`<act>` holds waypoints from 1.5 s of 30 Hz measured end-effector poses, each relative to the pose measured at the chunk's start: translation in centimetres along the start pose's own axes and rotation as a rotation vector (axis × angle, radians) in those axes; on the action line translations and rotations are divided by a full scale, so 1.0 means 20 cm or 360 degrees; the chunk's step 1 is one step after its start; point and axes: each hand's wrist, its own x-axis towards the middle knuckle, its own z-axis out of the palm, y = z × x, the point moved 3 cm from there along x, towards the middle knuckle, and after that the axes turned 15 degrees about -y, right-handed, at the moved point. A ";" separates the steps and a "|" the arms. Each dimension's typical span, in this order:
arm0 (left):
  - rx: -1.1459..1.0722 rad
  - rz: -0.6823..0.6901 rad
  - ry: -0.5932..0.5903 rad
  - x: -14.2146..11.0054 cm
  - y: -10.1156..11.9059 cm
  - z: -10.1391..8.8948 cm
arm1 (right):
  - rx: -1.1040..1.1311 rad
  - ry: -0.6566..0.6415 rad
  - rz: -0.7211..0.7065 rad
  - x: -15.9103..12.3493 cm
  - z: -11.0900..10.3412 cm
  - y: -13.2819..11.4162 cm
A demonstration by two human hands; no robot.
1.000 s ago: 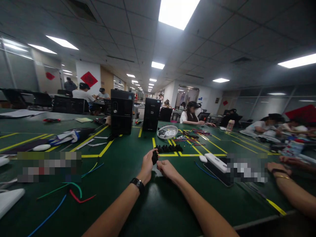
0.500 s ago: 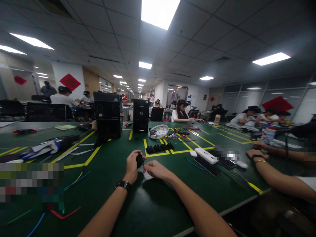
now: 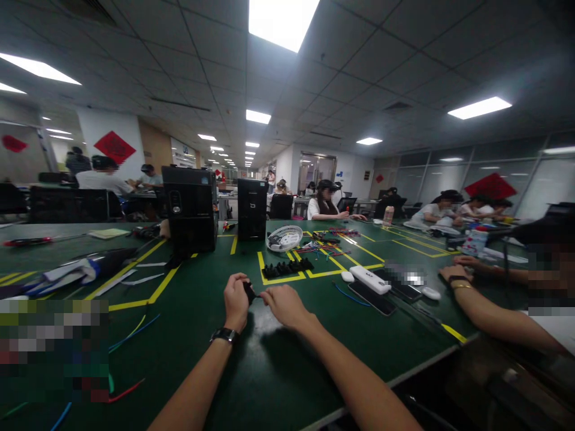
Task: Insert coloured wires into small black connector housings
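Now | left hand [image 3: 235, 303] curled round black lump [image 3: 248, 291], perhaps plastic | right hand [image 3: 284, 304] pinching thin dark tip [image 3: 257, 294]

Small black part [image 3: 249, 293] within left fingers [image 3: 240, 279]

SURFACE: green tabletop [image 3: 278, 383], yellow tape outlines [image 3: 169, 282] | CENTRE: row of black parts [image 3: 285, 269] inside tape outline; white basket [image 3: 293, 236] beyond | REAR: two black tower units [image 3: 191, 209], upright | RIGHT: black phone [image 3: 372, 299], blue wire [image 3: 349, 298] | LEFT: white strips [image 3: 144, 279], red-and-black screwdriver [image 3: 29, 242]
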 end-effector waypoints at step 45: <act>-0.0863 -0.0159 0.0314 0.20 0.18 -0.24 | 0.0245 -0.0040 -0.0105 -0.01 0.16 -0.04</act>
